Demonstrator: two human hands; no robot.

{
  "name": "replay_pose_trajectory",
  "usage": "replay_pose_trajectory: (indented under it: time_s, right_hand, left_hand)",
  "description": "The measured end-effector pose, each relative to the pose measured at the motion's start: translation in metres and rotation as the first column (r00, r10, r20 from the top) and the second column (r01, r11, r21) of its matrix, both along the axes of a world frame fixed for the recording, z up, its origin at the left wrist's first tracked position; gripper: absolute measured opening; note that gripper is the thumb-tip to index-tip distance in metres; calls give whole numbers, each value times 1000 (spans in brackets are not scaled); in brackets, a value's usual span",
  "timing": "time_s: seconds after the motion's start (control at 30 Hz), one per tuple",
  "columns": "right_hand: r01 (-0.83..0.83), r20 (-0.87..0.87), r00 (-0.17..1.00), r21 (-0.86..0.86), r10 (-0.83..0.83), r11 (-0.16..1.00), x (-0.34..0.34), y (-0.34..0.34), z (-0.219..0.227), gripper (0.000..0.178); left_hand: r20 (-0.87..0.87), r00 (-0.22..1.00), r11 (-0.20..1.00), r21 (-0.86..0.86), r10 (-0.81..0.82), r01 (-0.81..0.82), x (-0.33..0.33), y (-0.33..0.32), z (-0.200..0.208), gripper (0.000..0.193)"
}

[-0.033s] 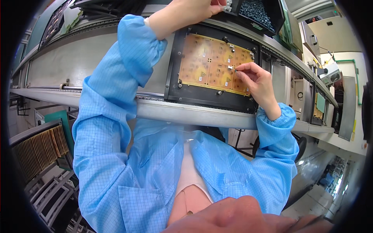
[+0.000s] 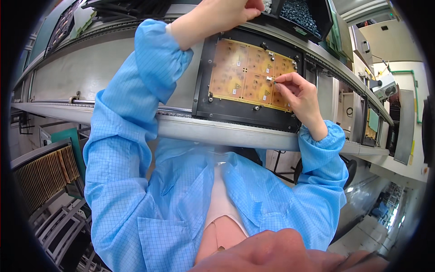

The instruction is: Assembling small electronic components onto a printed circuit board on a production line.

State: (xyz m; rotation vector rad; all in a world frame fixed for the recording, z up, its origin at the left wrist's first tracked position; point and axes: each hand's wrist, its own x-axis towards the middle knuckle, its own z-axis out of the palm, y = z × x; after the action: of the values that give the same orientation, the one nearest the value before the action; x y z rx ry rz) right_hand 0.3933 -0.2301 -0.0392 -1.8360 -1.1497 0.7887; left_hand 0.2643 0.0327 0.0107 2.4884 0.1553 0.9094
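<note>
Where the orange circuit panel [image 2: 222, 75] lay, in the upper half of the frame just right of centre, a black carrier [image 2: 229, 109] bordered it, and small pegs [image 2: 257, 108] stood along its edges. The right hand [image 2: 302, 97] reached in from the right, over the right-hand part of the panel; its thumb and forefinger were brought close together at the tips, beside a white connector [image 2: 268, 79], but whether a small part was pinched between them could not be told. The left hand [image 2: 222, 13] extended to the top edge of the frame, its fingers curled and partly cut off by that edge, so that its grip could not be told; it was nearest to some small white parts [image 2: 267, 6]. To the right of these, at upper right, a black bin [image 2: 324, 27] contained many small dark parts [image 2: 297, 16]. A pale metal rail [image 2: 226, 131] crossed the frame below the carrier, between it and the wearer's blue coat [image 2: 181, 199]. At lower left stood a rack [image 2: 45, 174] with closely spaced upright slats
</note>
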Motion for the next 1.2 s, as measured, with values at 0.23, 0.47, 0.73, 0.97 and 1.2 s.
replay_pose_trajectory:
  time_s: [0.23, 0.47, 0.73, 0.97, 1.2]
  right_hand:
    - [-110, 258, 961, 14, 103, 994, 0, -3, 12, 15]
    - [-32, 85, 996, 66, 26, 997, 0, -15, 18, 13]
    - [15, -72, 997, -12, -15, 1000, 12, -28, 21, 18]
    - [59, -201, 976, -99, -78, 993, 16, -27, 35, 22]
    - [84, -255, 963, -28, -89, 996, 12, -23, 29, 14]
  left_hand:
    - [-80, 980, 968, -189, -181, 163, -29, -27, -35, 14]
    - [-102, 948, 894, -375, -301, 244, -42, -58, -47, 10]
    - [-47, 961, 881, -414, -273, 230, -39, -65, -48, 10]
    - [8, 968, 879, -418, -250, 230, -37, -63, -46, 10]
    - [16, 972, 893, -392, -234, 222, -37, -62, -47, 9]
